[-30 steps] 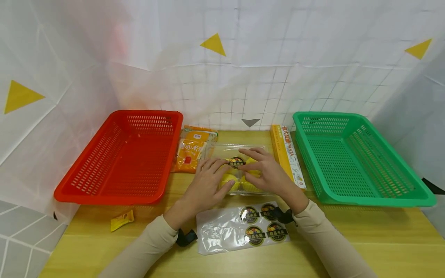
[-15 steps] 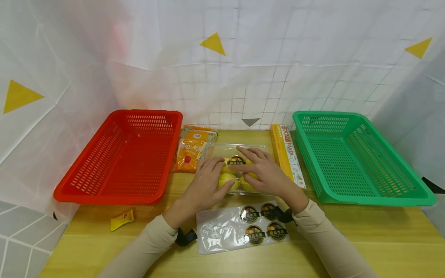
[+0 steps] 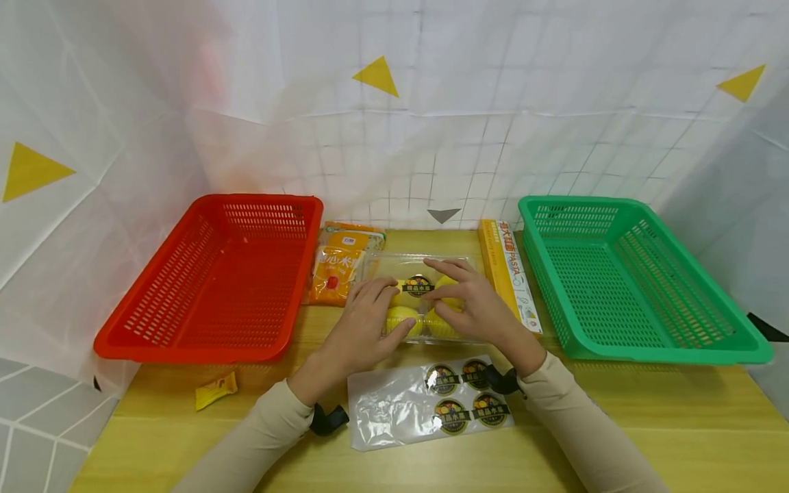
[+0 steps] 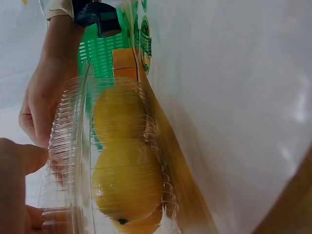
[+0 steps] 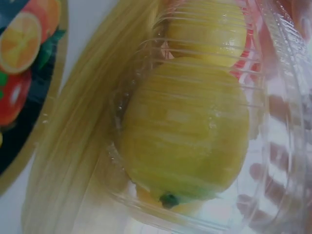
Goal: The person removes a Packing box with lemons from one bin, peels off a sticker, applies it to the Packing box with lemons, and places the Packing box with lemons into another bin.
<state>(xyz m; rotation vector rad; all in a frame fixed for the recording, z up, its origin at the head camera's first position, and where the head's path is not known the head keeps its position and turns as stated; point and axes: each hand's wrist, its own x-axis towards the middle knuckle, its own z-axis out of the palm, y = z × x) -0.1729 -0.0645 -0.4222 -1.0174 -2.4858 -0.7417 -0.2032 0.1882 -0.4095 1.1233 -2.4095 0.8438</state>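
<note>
A clear plastic clamshell box (image 3: 379, 265) of yellow lemons sits mid-table, its lid down. Stuck on the lid is a round black fruit label (image 3: 418, 286). Relaxed fingers of my left hand (image 3: 360, 322) rest on the lid's left side. From the right, my right hand (image 3: 477, 305) spreads its fingers over the lid, fingertips at the label's right edge. Lemons (image 4: 127, 180) show through the ridged side in the left wrist view, and a large lemon (image 5: 185, 131) fills the right wrist view. In front lies a label sheet (image 3: 394, 411) with several matching labels at its right.
A red basket (image 3: 228, 294) stands at left and a green basket (image 3: 629, 294) at right. Orange snack bags (image 3: 335, 274) lie left of the box, a yellow pasta box (image 3: 508, 277) right of it. A yellow wrapped candy (image 3: 216, 392) lies front left.
The left fingertips have drawn back slightly from the label. My right fingers slid left over the label, then back right. The box has stayed in place.
</note>
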